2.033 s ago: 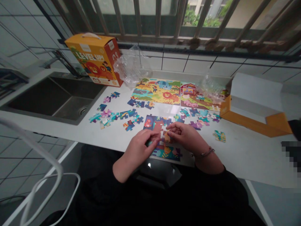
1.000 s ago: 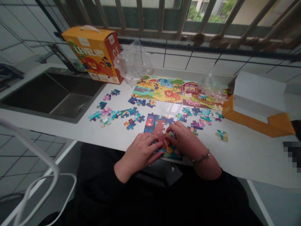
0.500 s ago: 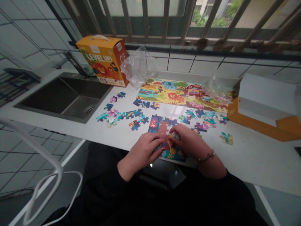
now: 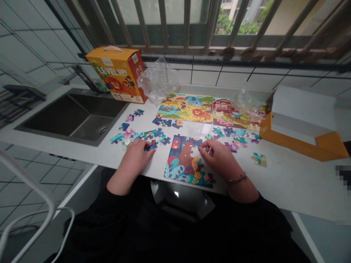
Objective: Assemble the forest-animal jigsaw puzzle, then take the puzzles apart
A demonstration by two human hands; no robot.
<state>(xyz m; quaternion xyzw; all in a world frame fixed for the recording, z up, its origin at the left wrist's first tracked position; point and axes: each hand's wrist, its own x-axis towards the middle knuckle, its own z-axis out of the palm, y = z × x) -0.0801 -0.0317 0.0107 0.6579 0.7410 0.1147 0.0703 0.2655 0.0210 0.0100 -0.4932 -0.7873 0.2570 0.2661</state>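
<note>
A partly joined jigsaw with a brown bear, a fox and leaves lies on the counter, with a gap at its upper right. My left hand is to its left, thumb and forefinger around a dark blue puzzle piece that lies on the counter. At the jigsaw's right side is my right hand, its fingers curled and the thumb near the forefinger; whatever they pinch, if anything, is hidden. Loose pieces lie beyond my left hand, and more pieces beyond my right.
Two finished picture puzzles, a yellow lion scene and a farm scene, lie behind. An orange box, crumpled clear plastic and an opened box stand around them. A sink is at left; one piece lies apart at right.
My left hand has left the jigsaw and moved left to the loose pieces. My right hand has drawn back to the jigsaw's right edge, uncovering the fox.
</note>
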